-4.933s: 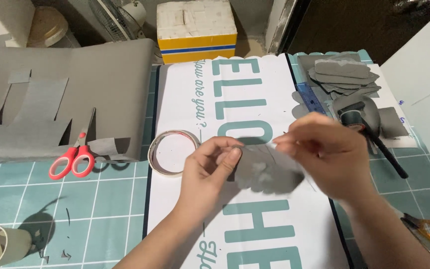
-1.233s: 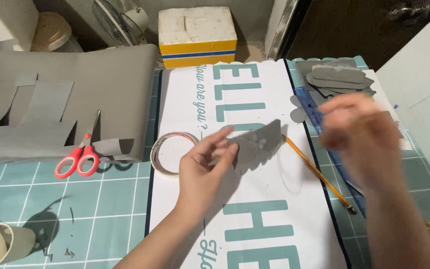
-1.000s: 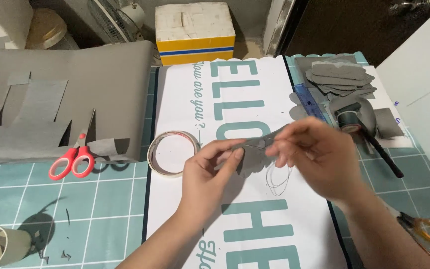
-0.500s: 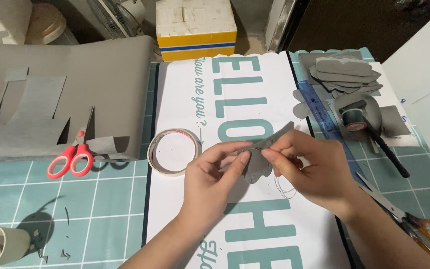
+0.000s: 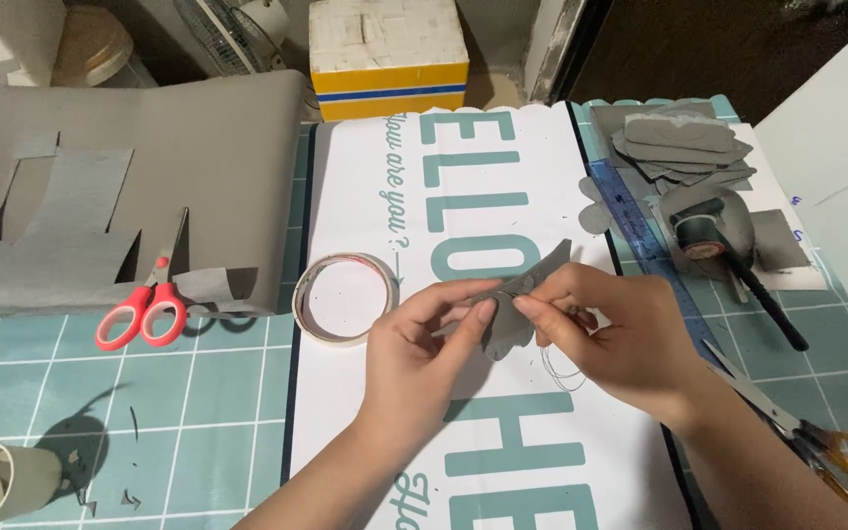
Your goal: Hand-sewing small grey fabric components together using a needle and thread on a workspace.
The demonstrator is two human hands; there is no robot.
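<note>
scissors [image 5: 141,312] far left, tape roll [image 5: 345,297] beside left hand [image 5: 422,355]. both hands pinch grey cutout [image 5: 514,312] above white sheet [image 5: 385,412]; right hand [image 5: 620,334] also near thin wire [image 5: 559,365]. risk: cutout creases if pinched hard.

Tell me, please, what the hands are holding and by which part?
Both hands pinch a small grey cut-out piece: the left hand by its left edge, the right hand by its right side. A thin thread hangs below.
</note>
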